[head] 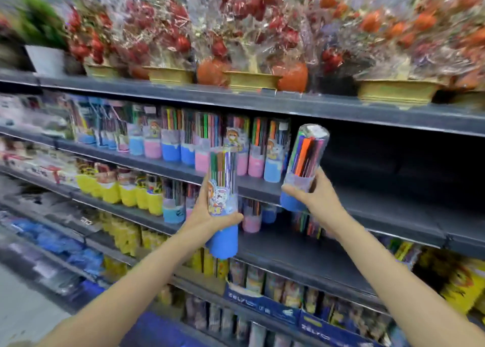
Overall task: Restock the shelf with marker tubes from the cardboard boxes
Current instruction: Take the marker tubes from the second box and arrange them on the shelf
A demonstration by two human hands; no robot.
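Observation:
My left hand (207, 210) grips a clear marker tube with a blue base and a cartoon label (223, 202), held upright in front of the shelves. My right hand (315, 197) grips a second blue-based marker tube (304, 160), tilted slightly right, at the level of the second shelf (367, 205). A row of matching tubes with pink and blue bases (210, 141) stands on that shelf to the left. The shelf space right of the row is dark and bare. No cardboard box is in view.
The top shelf (262, 99) carries wrapped artificial flower pots (252, 44). Yellow-based tubes (126, 191) stand on the third shelf, more stationery packs (288, 291) below. A floor aisle (23, 310) shows at the lower left. The picture is blurred at its edges.

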